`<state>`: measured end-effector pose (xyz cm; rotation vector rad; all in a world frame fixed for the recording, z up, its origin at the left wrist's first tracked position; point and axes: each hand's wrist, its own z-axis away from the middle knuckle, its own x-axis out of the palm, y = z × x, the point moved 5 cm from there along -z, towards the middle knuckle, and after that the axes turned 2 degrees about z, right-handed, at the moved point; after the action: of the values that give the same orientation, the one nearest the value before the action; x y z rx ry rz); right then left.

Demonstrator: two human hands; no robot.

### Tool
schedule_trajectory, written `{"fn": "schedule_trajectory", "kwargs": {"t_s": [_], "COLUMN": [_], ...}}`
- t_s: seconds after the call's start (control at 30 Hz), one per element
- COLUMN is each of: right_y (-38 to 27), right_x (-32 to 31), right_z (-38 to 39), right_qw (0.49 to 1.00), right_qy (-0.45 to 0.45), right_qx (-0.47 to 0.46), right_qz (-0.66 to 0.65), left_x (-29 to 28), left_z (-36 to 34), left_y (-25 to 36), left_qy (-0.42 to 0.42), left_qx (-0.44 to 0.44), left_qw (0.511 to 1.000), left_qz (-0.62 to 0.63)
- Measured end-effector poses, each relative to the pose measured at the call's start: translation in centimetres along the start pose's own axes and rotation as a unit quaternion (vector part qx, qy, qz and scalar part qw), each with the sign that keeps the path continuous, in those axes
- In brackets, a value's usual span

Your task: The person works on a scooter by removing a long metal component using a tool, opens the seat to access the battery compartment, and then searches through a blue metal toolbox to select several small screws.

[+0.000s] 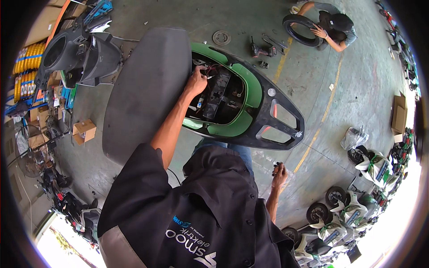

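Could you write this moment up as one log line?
left hand: in open under-seat compartment, by wires | right hand: holding small dark pieces, kind unclear | seat: swung open leftward | co-worker: hands on tyre

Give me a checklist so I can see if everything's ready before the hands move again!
1. Seat out of the way: ok. The dark seat is tipped open beside the green-rimmed compartment.
2. Left hand in place: ok. The left hand reaches into the compartment, near some wires.
3. Right hand free: not ok. The right hand holds small dark objects.
4. Drill off the floor: not ok. The drill lies there.
5. Co-worker's hands clear: ok. The co-worker's hand is on a tire.
6. Wires connected: cannot tell.
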<state>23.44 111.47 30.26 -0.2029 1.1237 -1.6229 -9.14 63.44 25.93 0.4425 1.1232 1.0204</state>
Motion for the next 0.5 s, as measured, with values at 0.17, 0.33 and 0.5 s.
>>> {"fn": "schedule_trajectory", "kwargs": {"t_s": [0.17, 0.33, 0.5], "right_y": [-0.6, -1.9, -6.9], "right_x": [-1.6, -3.9, -4.1], "right_z": [-4.3, -8.6, -12.3], "right_qw": [0.999, 1.0, 0.998], "right_qy": [-0.029, -0.004, -0.001], "right_qx": [0.009, 0.01, -0.006], "right_qz": [0.039, -0.011, -0.056], "left_x": [0.4, 1.7, 0.7], "left_z": [1.2, 4.3, 4.8], "left_y": [-0.4, -1.5, 0.2], "left_qy": [-0.024, -0.078, -0.185], "left_qx": [-0.071, -0.211, -0.27], "left_qw": [0.979, 0.907, 0.9], "left_qz": [0.188, 0.357, 0.287]}}
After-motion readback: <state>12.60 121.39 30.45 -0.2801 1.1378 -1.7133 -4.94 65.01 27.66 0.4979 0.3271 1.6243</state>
